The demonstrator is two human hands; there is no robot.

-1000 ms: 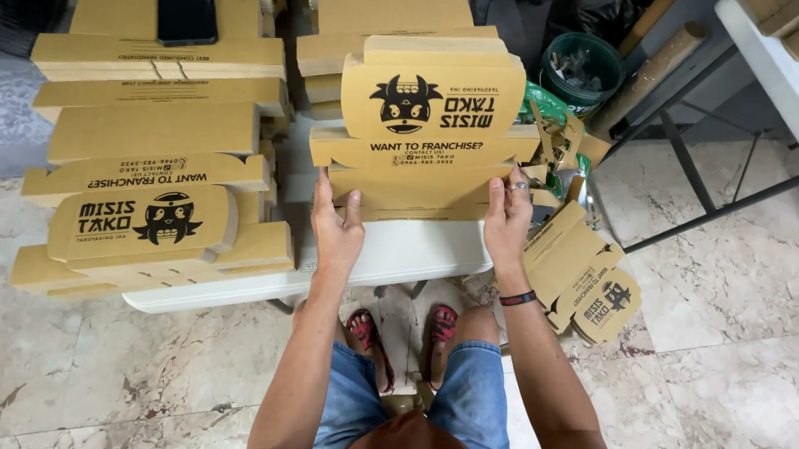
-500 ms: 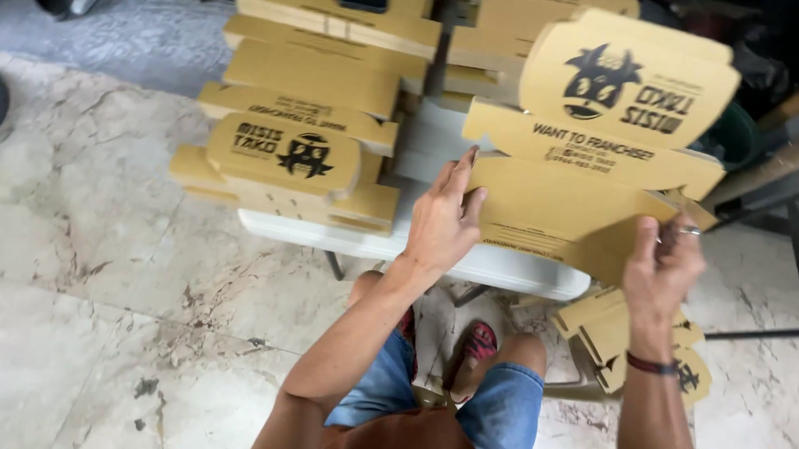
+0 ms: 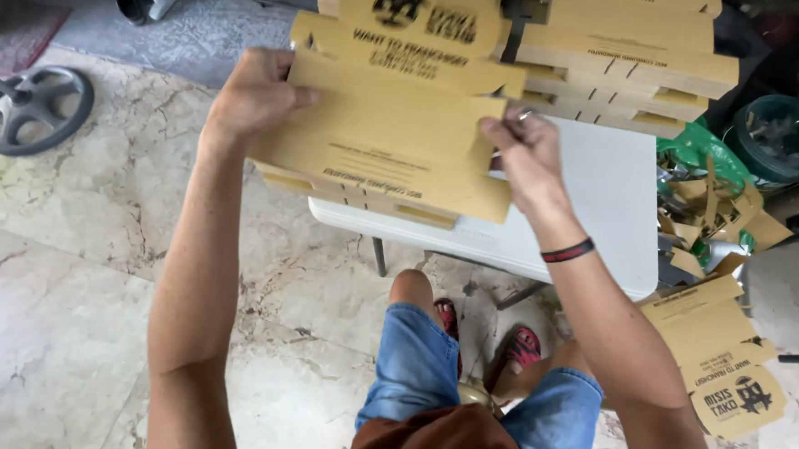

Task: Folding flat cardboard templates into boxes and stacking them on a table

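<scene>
while both hands are raised over the near edge of the white table (image 3: 600, 217), a flat tan cardboard box blank (image 3: 395, 133) hangs between them, held broadside up with its printed panels facing the person and a rounded flap with a dark emblem at its far end. the left hand (image 3: 256, 94) grips the blank's left edge, thumb laid across the near face and pointing inward, the other fingers curled out of sight behind the card. the right hand (image 3: 526, 154) takes the right edge lower down, its fingers bent together and pinching a folded panel, a ring showing on one of them and a dark wristband (image 3: 567, 251) on the wrist below. just beyond the fingertips of both hands, more stacked cardboard blanks (image 3: 627, 54) of the same tan colour lie piled on the table, reaching to the top of the view. to the outside of the right hand, past the table's corner, a dark green bucket (image 3: 778, 140) stands beside a heap of cardboard scraps (image 3: 710, 213) and a bit of green plastic. below the right wrist, off the table, another printed blank (image 3: 720, 360) lies on the floor. to the outside of the left hand, well apart, a grey wheel-shaped base (image 3: 32, 110) rests on the marble tile floor (image 3: 49, 306). under the arms sit the person's knees in blue denim shorts (image 3: 420, 362), with red sandals (image 3: 521, 345) on the feet beneath the table.
</scene>
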